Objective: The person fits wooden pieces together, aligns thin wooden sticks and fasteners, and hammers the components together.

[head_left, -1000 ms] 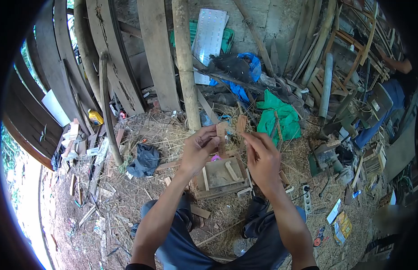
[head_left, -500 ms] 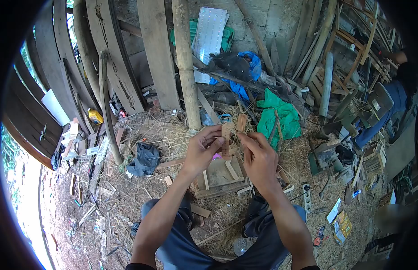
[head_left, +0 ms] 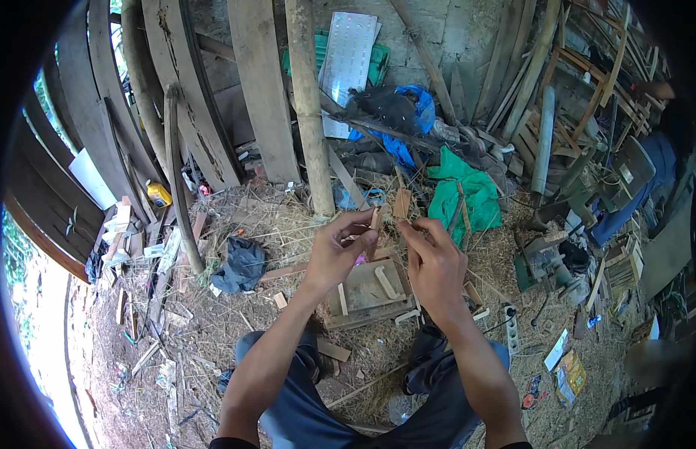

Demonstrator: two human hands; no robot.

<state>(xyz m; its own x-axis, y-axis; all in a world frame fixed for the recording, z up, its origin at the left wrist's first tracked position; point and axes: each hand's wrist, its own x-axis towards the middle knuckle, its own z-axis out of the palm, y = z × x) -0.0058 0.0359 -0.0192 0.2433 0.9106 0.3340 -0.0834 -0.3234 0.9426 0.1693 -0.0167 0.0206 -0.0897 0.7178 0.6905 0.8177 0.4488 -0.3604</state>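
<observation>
My left hand (head_left: 339,251) is closed on a thin wooden piece (head_left: 375,221), whose narrow edge faces me. Just to the right, my right hand (head_left: 435,262) pinches the lower end of a small brown wooden block (head_left: 402,203), held upright. The two pieces are apart. Below both hands a low wooden board (head_left: 366,293) sits on the ground between my feet, with pale wooden strips lying on it. Something pink shows behind my left fingertips, partly hidden.
A bamboo post (head_left: 309,112) rises in front. Beyond my hands lie a green sheet (head_left: 462,196) and a dark plastic bag (head_left: 241,266). A machine (head_left: 546,266) stands at right, near another person (head_left: 662,161). A power strip (head_left: 511,329) is on the ground.
The piece in my left hand has turned from its flat face to its narrow edge. My right hand has barely moved. The other person at right has shifted.
</observation>
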